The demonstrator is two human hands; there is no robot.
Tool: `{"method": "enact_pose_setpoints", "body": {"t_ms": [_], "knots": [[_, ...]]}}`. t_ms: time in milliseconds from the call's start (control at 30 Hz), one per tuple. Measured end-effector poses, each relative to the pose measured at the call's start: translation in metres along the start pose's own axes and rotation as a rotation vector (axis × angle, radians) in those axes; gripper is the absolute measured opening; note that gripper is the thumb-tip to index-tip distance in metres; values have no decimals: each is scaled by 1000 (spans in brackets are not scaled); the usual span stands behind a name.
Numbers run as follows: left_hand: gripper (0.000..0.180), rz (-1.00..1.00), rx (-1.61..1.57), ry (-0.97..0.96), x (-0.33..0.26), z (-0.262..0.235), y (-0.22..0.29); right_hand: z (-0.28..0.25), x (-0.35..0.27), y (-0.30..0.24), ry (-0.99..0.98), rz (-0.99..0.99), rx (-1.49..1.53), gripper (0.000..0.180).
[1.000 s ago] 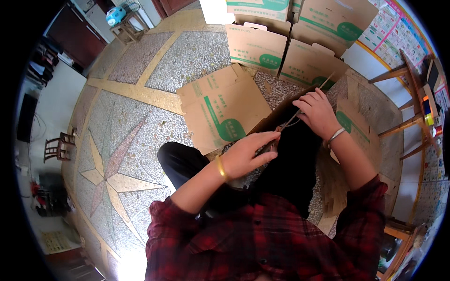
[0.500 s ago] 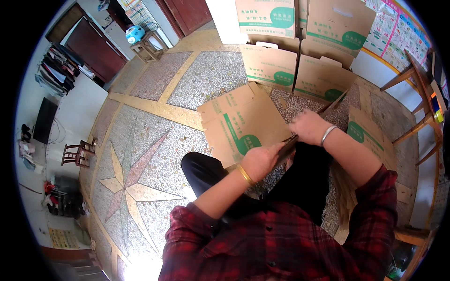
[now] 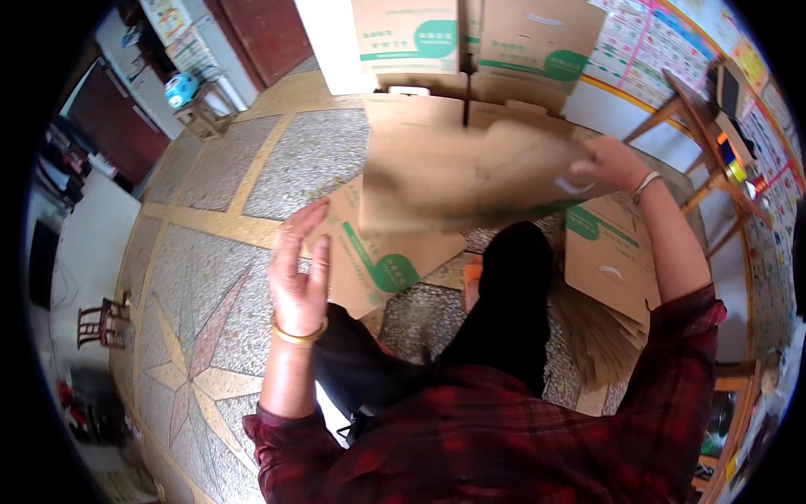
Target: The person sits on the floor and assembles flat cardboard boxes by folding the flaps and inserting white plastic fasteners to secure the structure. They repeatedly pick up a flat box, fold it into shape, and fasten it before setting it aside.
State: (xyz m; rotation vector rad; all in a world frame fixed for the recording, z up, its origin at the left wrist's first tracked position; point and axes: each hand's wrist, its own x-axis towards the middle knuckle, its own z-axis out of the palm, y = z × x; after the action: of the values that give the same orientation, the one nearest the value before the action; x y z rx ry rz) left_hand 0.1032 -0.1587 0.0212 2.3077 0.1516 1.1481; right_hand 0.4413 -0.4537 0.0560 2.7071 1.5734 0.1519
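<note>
My right hand (image 3: 615, 165) grips the right end of a brown cardboard box blank (image 3: 453, 181), held up in front of me and smeared by motion. To the left, my left hand (image 3: 300, 273) is raised with its fingers apart and holds nothing. It is near the left edge of another flat cardboard sheet (image 3: 361, 262) with green print, which lies on the floor partly hidden under the raised blank. By my right leg, several flattened cardboard sheets (image 3: 606, 252) lie in a fanned pile, the top one showing a green print and a handle slot.
Opened cardboard boxes (image 3: 411, 42) stand stacked ahead, by the wall. A wooden stool (image 3: 204, 113) with a blue item on it is at the far left. A wooden chair (image 3: 102, 323) stands left, and a wooden table (image 3: 705, 143) is at the right.
The cardboard blank has come up from between my knees, lifted and opened out to the front. My left hand has let go and moved left; my right hand has moved right and forward.
</note>
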Motion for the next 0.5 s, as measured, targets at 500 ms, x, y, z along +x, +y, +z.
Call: {"method": "enact_pose_setpoints", "body": {"t_ms": [500], "knots": [[21,-644,-632,-416,-47,65,-79,100,-229,181,1180,975,1368,29]]}}
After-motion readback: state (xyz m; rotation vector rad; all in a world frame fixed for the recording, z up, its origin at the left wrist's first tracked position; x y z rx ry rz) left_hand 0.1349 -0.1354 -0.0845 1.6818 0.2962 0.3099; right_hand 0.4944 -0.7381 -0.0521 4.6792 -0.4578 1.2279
